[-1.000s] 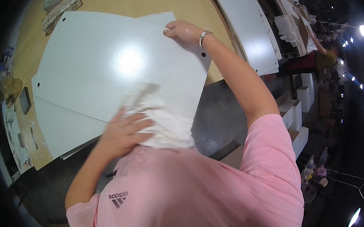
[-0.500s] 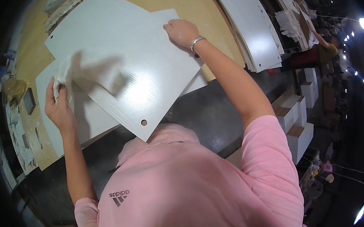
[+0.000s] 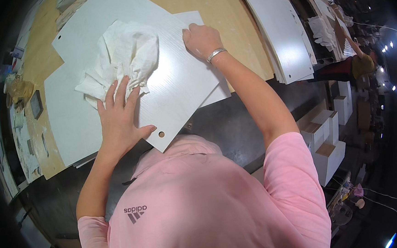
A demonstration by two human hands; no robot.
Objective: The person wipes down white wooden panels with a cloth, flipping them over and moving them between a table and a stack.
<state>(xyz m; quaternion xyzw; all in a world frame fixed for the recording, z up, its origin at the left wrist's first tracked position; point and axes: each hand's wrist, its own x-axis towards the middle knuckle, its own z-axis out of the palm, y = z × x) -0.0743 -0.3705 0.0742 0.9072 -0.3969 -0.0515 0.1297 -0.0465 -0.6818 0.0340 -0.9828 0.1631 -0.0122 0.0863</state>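
A white wood-grain panel (image 3: pixel 176 75) lies slanted on top of other white panels (image 3: pixel 70 128), with a round hole in its near corner. On it rests a crumpled white cloth (image 3: pixel 133 45), partly spread out. My left hand (image 3: pixel 119 122) has its fingers stretched apart, fingertips on the near edge of the cloth and thumb by the holed corner. At the panel's right edge, my right hand (image 3: pixel 203 41) is closed with fingers curled over the edge; its palm side is hidden.
Beneath the panels is a tan worktable (image 3: pixel 223 11). A stack of white panels (image 3: pixel 282 40) stands to the right, and white boxes (image 3: pixel 327 156) sit lower right. A dark block (image 3: pixel 36 104) lies at the left. Another person (image 3: pixel 358 64) is at far right.
My left hand has swung right from the left side, bringing the cloth down onto the top panel; its fingers have spread. My right hand has stayed at the panel's edge.
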